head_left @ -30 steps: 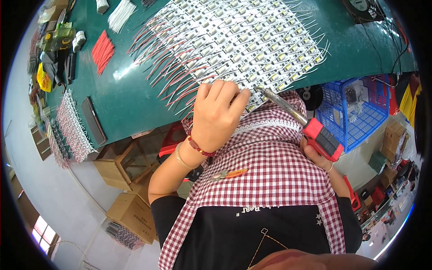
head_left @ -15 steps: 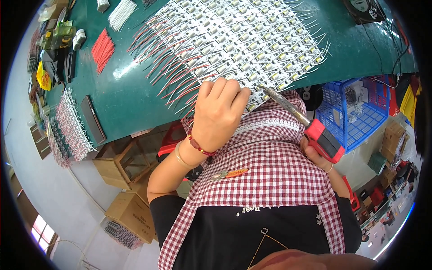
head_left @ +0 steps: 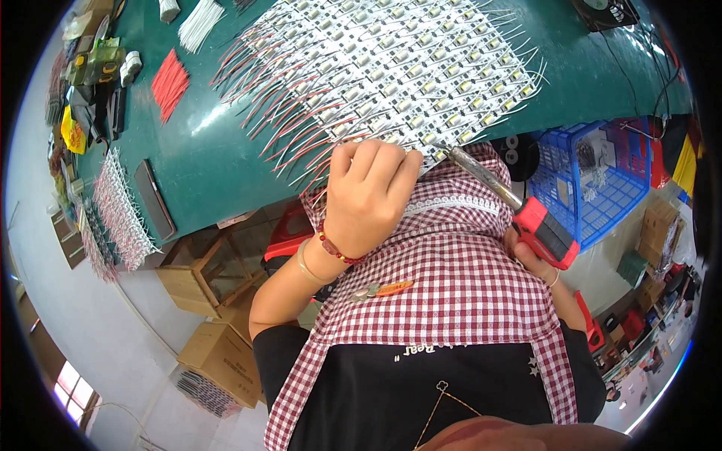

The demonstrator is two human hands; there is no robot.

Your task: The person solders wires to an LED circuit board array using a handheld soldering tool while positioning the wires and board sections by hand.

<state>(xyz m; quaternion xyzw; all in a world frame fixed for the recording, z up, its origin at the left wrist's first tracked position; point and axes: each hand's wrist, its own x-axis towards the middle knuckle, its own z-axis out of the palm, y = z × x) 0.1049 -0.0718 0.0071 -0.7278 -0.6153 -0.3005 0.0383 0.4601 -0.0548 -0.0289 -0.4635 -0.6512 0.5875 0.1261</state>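
A large panel of white circuit boards [head_left: 402, 68] lies at the near side of the green table, with rows of small yellowish components and red, white and black wires along its left side. At its near corner, my left hand [head_left: 372, 192] is closed, fingers bent down toward the boards. What the fingertips pinch is hidden. My right hand [head_left: 530, 259] is wrapped round the red and black handle of a soldering iron [head_left: 487, 180], mostly behind that handle. The iron's tip points up-left to the boards, close beside my left fingers.
Bundles of red wires [head_left: 170, 85] and white wires [head_left: 200, 24] lie on the green table [head_left: 203, 165]. A dark phone [head_left: 155, 198] rests near wired strips [head_left: 124, 210] at left. A blue basket [head_left: 594, 180] stands at right, below a black fan-like device [head_left: 606, 11].
My left hand has lowered slightly, toward me. The soldering iron has moved a little right and down, its tip still near the boards. The panel has shifted slightly.
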